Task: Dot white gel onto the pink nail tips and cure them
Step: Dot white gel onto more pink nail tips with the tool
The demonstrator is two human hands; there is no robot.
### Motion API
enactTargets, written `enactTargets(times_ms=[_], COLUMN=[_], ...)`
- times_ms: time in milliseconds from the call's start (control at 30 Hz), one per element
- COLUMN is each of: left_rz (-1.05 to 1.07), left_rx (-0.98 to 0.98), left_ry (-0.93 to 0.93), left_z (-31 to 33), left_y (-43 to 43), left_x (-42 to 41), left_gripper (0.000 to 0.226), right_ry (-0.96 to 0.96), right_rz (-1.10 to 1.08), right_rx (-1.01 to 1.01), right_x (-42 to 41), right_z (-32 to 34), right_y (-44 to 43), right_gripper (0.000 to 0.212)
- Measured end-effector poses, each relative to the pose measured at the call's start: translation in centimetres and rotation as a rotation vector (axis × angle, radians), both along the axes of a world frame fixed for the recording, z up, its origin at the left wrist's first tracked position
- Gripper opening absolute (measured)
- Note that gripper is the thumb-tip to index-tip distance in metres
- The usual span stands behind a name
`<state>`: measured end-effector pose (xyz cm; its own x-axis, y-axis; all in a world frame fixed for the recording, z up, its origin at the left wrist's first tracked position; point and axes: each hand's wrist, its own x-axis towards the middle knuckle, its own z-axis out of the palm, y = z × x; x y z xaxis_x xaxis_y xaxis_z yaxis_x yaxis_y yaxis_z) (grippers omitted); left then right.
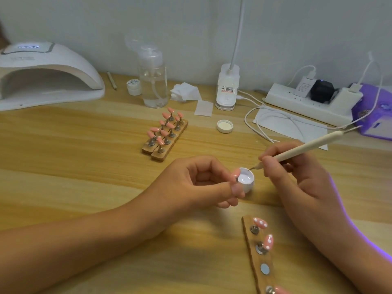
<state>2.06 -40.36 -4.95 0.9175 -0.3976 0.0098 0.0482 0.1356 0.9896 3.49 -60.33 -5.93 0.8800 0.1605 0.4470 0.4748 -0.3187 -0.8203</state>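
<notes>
White gel (246, 178) lies in a small round pot (248, 187) on the wooden table (84, 166), between the two hands. The fine metal point of a cream pen (307, 148) is dipped at the gel's upper right edge. The pen's long axis slants from that point up and away to the right, and the right hand (297, 179) pinches it low on the shaft between thumb and curled fingers (268, 164).

A pink nail tip (235, 172) on a small metal stem sits just beside the pot's left rim, nearly touching it. The thumb and forefinger of the left hand (201, 181) pinch it, and the other fingers are curled under. So the nail tip lies left of the pen point, across the width of the pot. Once loaded, the point likely needs only a short lift and a shift left, the right hand moving while the left steadies.

Nearer the person, a wooden strip (253, 262) carries pink tips already dotted white (261, 222) and a bare metal disc. Farther back, a wooden block (158, 154) holds plain pink tips (167, 124). The curing lamp (46, 75) stands at far left, well apart.
</notes>
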Motion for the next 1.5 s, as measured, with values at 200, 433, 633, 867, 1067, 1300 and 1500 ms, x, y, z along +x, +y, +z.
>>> enactTargets(times_ms=[200, 433, 633, 867, 1067, 1300, 1500], left_rz=[-0.032, -0.042, -0.062, -0.057, -0.053, -0.051, -0.048], left_rx=[0.021, 0.027, 0.03, 0.07, 0.114, 0.14, 0.147], left_ry=[-0.04, -0.065, -0.078, -0.088, -0.129, -0.168, -0.174], left_z=[0.1, -0.1, 0.0, -0.2, -0.2, -0.4, -0.6], left_y=[0.1, 0.3, 0.3, 0.1, -0.1, 0.0, 0.1], left_x=[0.0, 0.1, 0.0, -0.1, 0.0, 0.1, 0.2], left_gripper=[0.012, 0.013, 0.011, 0.016, 0.016, 0.009, 0.011], right_ry=[-0.1, -0.08, -0.065, 0.094, 0.188, 0.318, 0.313], right_rz=[0.009, 0.016, 0.011, 0.014, 0.025, 0.221, 0.227], right_rx=[-0.228, -0.308, -0.319, 0.118, 0.47, 0.592, 0.579], right_x=[0.0, 0.3, 0.2, 0.3, 0.4, -0.4, -0.5], right_z=[-0.5, -0.7, -0.6, 0.0, 0.5, 0.6, 0.5], right_y=[0.2, 0.0, 0.1, 0.0, -0.3, 0.3, 0.2], right_gripper=[0.008, 0.007, 0.005, 0.005, 0.003, 0.006, 0.011])
